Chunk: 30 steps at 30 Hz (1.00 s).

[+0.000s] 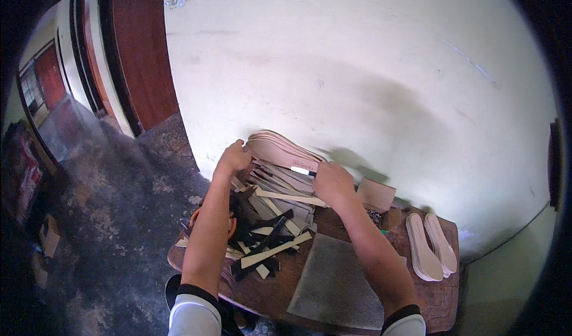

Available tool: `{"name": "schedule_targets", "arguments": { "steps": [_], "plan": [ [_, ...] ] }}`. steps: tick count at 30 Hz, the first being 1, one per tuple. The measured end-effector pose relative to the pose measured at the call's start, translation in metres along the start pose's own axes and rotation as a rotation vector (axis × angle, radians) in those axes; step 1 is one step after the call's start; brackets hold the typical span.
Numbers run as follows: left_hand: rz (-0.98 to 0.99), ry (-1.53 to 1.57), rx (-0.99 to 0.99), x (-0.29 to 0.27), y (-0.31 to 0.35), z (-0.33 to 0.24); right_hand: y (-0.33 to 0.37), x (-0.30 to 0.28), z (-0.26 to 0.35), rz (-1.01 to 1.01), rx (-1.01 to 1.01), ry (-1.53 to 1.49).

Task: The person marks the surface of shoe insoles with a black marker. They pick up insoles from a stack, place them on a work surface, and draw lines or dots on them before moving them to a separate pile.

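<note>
A stack of pale pink, sole-shaped insoles [280,151] is tilted up near the wall, above a heap of cut strips. My left hand [237,157] is closed on its left end. At the right end, my right hand [333,184] is closed round the stack's edge; its fingertips are partly hidden. A small white piece with a dark end [301,171] shows beside the right fingers; I cannot tell whether it is held. Beneath both hands lie long cream, grey and black offcut strips [277,257], loosely piled on the wooden table [262,295].
A grey rectangular mat [333,279] covers the table's near middle. Two small stacks of pink insoles [424,252] stand on the right. Behind my right forearm is an open cardboard box [375,194]. Orange scissor-like handles [232,223] show beside my left forearm. The wall [357,67] closes off the back.
</note>
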<state>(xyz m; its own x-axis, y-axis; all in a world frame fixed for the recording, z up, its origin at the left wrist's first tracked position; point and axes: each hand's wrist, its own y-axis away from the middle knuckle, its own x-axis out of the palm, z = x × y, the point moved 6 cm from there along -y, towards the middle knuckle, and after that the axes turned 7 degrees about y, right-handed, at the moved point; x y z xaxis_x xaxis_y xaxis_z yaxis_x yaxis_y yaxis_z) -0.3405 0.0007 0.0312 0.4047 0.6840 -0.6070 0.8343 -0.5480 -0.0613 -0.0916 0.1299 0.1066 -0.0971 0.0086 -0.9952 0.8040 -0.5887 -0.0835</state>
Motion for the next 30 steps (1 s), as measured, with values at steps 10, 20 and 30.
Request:
{"name": "schedule_targets", "arguments": {
  "steps": [10,20,30],
  "plan": [
    [0.130,0.106,0.079,0.020,-0.033,0.037,-0.053,0.065,0.006,0.168,0.144,0.098],
    [-0.120,0.071,0.004,0.006,-0.017,0.027,-0.059,0.063,-0.003,0.037,0.167,0.070],
    [0.096,0.201,0.064,0.028,-0.040,0.045,-0.078,0.068,-0.003,-0.004,0.069,0.081]
  ]
}}
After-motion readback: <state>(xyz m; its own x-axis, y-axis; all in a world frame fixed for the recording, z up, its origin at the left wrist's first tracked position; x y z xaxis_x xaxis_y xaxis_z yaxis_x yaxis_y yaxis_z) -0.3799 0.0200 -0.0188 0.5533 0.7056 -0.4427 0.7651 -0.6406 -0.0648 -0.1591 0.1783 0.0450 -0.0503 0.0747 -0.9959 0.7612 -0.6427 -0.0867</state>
